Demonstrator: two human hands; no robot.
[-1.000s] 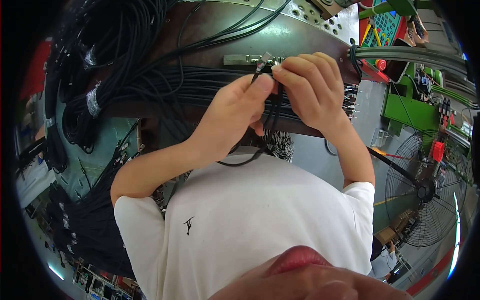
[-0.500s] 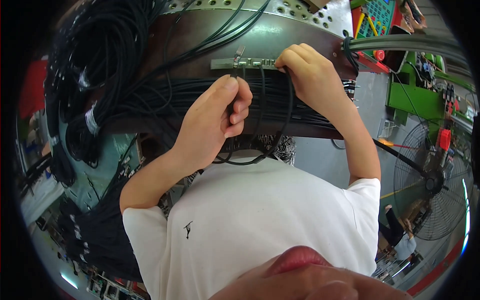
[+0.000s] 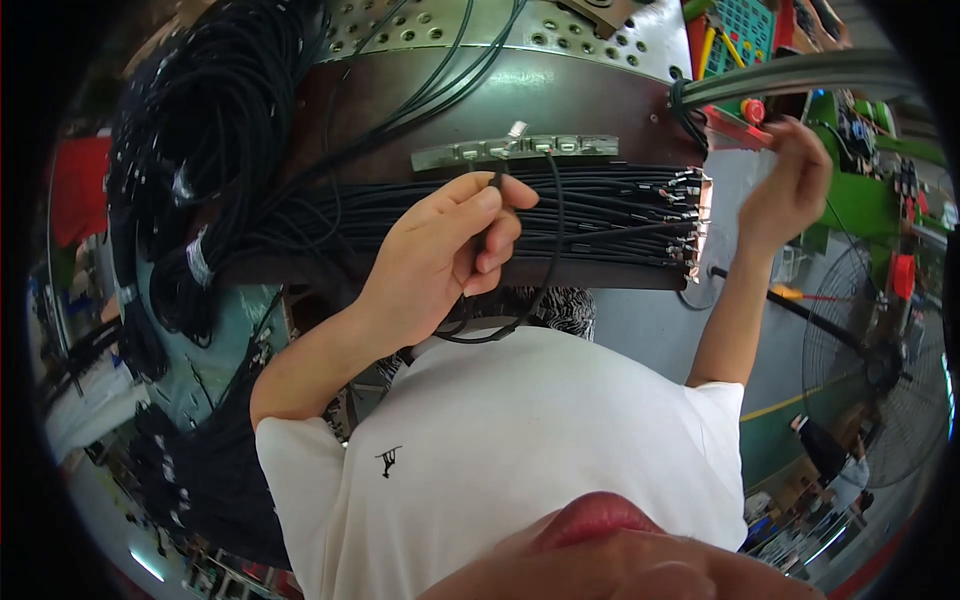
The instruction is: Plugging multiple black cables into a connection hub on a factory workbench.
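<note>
My left hand (image 3: 450, 240) is closed round a black cable (image 3: 497, 182) just below its end. A small metal connector (image 3: 516, 131) tops that end, tilted over a narrow metal strip fixture (image 3: 590, 146) with several slots. Another black cable (image 3: 556, 215) runs from a slot right of my fingers, then loops down toward my white shirt. Off the table's right edge, my right hand (image 3: 790, 185) is raised with bent fingers, near a red bar (image 3: 735, 128). Whatever those fingers hold, if anything, is too small to make out.
Below the fixture, a bundle of black cables (image 3: 620, 210) lies across the brown table (image 3: 610, 105), metal ends at the right. Large cable coils (image 3: 215, 110) hang at the left. A perforated metal plate (image 3: 440, 22) is at the back; a fan (image 3: 880, 365) stands right.
My right hand has left the fixture and swung right, past the table edge. My left hand, with its cable, has shifted slightly right along the strip.
</note>
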